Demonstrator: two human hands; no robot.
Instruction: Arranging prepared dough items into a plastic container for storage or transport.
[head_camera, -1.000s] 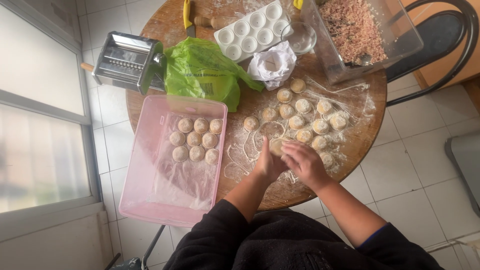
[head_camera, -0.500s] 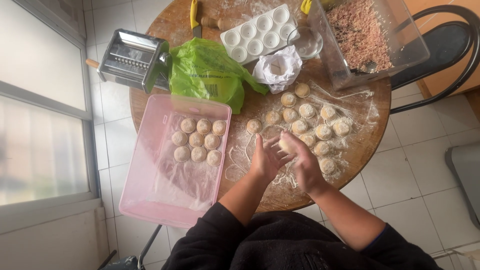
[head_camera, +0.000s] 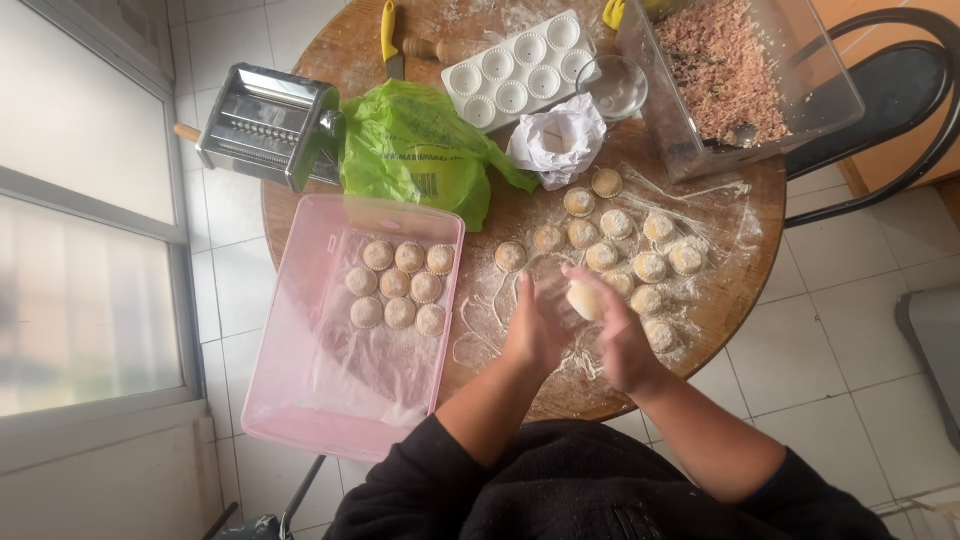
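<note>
Grip: right hand (head_camera: 622, 335) curls its fingers around a pale, smooth dough piece (head_camera: 583, 299); left hand (head_camera: 535, 325) stands open beside it, palm toward the dough, fingers straight and together; whether that palm touches the dough I cannot tell
Dough piece: soft, rounded lump, held just above the floured patch at the near middle of the table
Sleeves: dark, matte fabric pushed up to the elbows, at the bottom of the view
Table: round wooden table (head_camera: 330, 55), brown grain dusted white with flour streaks under and around the hands
Tray: pink plastic tray (head_camera: 300, 350), rectangular, translucent, floured inside; hangs over the table's left near edge; round filled dough discs (head_camera: 400, 285) with crimped rims sit in three short rows at its far end
Loose pieces: more round floured pieces (head_camera: 625, 250) lie in rows on the bare wood just beyond the right hand
Bag: crumpled glossy green plastic bag (head_camera: 415, 150), beyond the tray
Paper: white scrunched wrapper (head_camera: 558, 142), beside the bag
Machine: shiny metal pasta roller (head_camera: 265, 125) at the far left edge
Mould: white plastic mould (head_camera: 520, 70) with round cups
Tub: clear rectangular tub (head_camera: 735, 75) of pinkish minced filling, far right
</note>
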